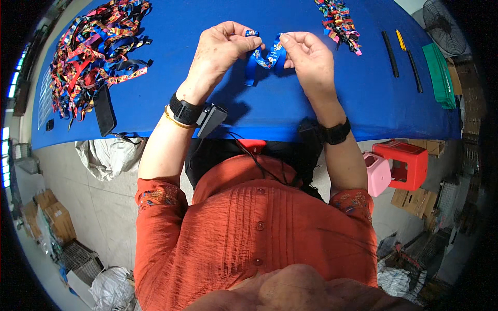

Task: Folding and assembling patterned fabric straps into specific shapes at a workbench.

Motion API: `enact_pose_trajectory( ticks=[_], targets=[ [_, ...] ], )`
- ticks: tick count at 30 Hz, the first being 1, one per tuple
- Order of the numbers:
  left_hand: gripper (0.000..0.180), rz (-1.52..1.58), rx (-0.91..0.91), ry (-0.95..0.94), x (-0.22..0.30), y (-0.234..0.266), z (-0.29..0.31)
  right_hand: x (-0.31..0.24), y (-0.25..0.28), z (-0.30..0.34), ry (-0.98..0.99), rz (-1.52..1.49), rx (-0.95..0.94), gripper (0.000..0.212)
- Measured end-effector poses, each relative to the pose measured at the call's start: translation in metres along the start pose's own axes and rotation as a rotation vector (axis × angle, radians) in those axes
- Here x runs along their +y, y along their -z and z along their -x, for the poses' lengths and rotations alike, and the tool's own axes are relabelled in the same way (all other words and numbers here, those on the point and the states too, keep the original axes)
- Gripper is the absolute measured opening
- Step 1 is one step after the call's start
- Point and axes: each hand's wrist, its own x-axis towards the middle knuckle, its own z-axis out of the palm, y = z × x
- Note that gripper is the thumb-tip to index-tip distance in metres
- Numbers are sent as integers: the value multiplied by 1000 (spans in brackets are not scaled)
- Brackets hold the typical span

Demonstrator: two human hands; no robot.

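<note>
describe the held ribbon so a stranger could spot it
Over the blue table, find the left hand and right hand close together. Between them sags a blue printed ribbon. Unlike the tangled pile leftward and bundle rightward, it alone is held.

In front of you spreads a broad table covered in bright blue cloth (pixel 181 31). Pale grey floor (pixel 104 217) shows on either side of you. To your left, narrow window panes (pixel 6 155) glow white-blue near brown cardboard boxes (pixel 61 220). To your right stand a red plastic stool (pixel 417 160), a pink plastic stool (pixel 378 175) beside it, and, farther off, a dark round wire-caged fan (pixel 443 26).
</note>
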Motion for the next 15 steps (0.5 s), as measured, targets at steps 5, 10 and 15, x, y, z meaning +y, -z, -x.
enact_pose_trajectory(
  ticks=[5, 10, 15],
  targets=[
    [17, 16, -12, 47, -7, -6, -2, 6, 2, 0, -75, -14, -23, 20],
    [15, 57, -41, 114, -13, -7, 5, 10, 0, 10, -130, -59, -29, 18],
    [18, 415, -84, 107, -21, -9, 19, 19, 1, 18, -159, -48, -9, 18]
  ],
)
